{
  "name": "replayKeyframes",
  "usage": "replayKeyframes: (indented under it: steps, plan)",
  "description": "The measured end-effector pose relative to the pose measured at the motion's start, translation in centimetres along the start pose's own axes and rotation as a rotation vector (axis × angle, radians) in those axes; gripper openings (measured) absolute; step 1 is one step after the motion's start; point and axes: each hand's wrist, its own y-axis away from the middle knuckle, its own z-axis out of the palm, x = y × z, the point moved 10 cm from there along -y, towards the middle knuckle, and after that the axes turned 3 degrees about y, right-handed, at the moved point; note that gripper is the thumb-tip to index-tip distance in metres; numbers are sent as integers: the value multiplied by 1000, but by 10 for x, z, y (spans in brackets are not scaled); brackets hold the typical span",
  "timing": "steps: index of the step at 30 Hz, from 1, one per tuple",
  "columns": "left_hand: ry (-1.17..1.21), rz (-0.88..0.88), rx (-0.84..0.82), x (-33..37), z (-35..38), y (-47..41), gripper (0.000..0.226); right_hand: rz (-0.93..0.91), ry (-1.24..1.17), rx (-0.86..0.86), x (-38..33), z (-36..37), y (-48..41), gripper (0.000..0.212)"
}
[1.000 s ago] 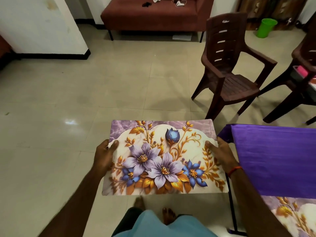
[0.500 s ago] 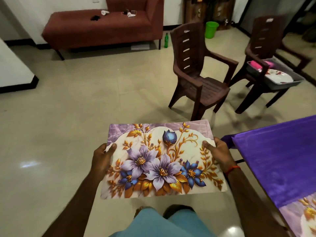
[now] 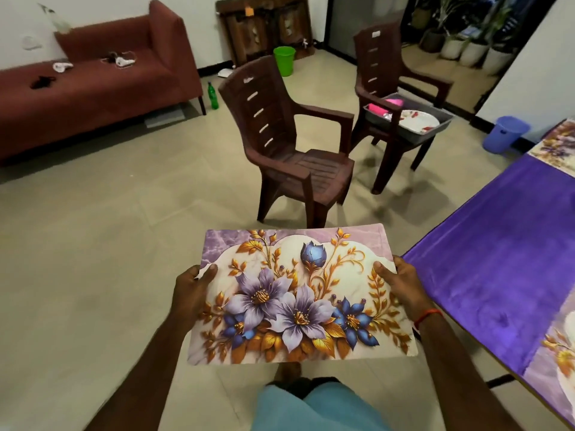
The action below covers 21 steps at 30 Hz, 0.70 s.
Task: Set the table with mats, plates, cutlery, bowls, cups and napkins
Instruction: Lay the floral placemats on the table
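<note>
A floral placemat, printed with purple and blue flowers and gold leaves, is held flat in the air above the tiled floor, in front of the person and just left of the table. The left hand grips its left edge, thumb laid on top and the other fingers curled underneath out of sight; the right hand grips the right edge the same way, with a red thread around the wrist. The table with the purple cloth stands at the right, and two more floral mats lie on it, one at the far end and one at the near edge. Beyond the held mat stands a brown plastic chair; a second chair behind it carries a grey tray holding a white plate and what looks like something pink. A maroon sofa, a green bucket and a blue bin sit along the walls.
</note>
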Motion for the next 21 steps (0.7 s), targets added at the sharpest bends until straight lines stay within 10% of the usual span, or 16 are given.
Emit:
replayKeyframes:
  steps: [21]
  plan:
    - [-152, 161, -420, 162, 239, -213, 21, 102, -158, 438, -22, -97, -108, 16]
